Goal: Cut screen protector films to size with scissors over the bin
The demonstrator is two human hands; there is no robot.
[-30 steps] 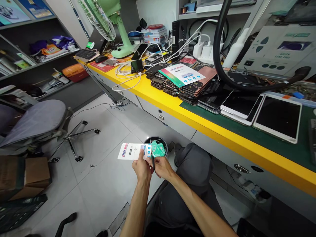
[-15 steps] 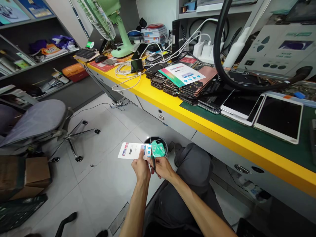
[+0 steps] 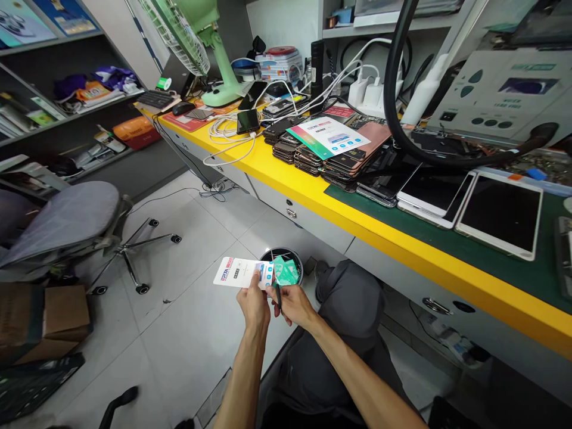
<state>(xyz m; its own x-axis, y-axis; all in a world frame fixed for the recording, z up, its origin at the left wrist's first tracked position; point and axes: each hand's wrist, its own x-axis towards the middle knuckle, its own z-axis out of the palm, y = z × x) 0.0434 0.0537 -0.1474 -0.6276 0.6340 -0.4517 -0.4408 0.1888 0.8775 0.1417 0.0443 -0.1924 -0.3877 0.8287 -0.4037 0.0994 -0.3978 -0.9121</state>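
Green fan (image 3: 222, 68) on yellow bench (image 3: 261, 168). White-framed tablet (image 3: 500, 215) on mat (image 3: 491, 261). Grey chair (image 3: 74, 208) at left, cardboard box (image 3: 67, 311) near.

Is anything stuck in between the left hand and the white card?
Nothing I can see: the left hand holds the white card directly, with its thumb right on the printed side.

At the centre of the frame, a flat rectangular white card (image 3: 239, 273) bears red and blue lettering and round blue icons; a slim tool (image 3: 279, 297) beside it has a black handle. Flat green pieces (image 3: 286, 272) with paler markings lie in a round dark bin (image 3: 270, 254). The long tabletop (image 3: 268, 173) is bright yellow with a dark green mat (image 3: 543, 277) at right; the plastic fan (image 3: 223, 65), upper left, is pale green.
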